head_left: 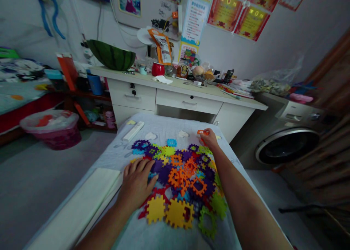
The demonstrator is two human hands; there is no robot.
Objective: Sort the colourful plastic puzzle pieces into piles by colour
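A heap of colourful interlocking plastic tiles [180, 177] in purple, orange, yellow, green and blue lies on a table covered with a pale cloth [161, 235]. My left hand [136, 182] rests flat on the left side of the heap, fingers stretched out over purple tiles. My right hand [209, 139] reaches to the far right edge of the heap, its fingers pinched on a small orange tile [202, 132]. A lone blue tile [171, 142] sits just beyond the heap.
A white remote [133, 131] and small white scraps lie at the table's far end. A white folded sheet [82, 206] lies along its left edge. Beyond stand a cluttered desk [180, 93] with a watermelon half [111, 55], a washing machine [287, 140] at right, and a pink bin [51, 128] at left.
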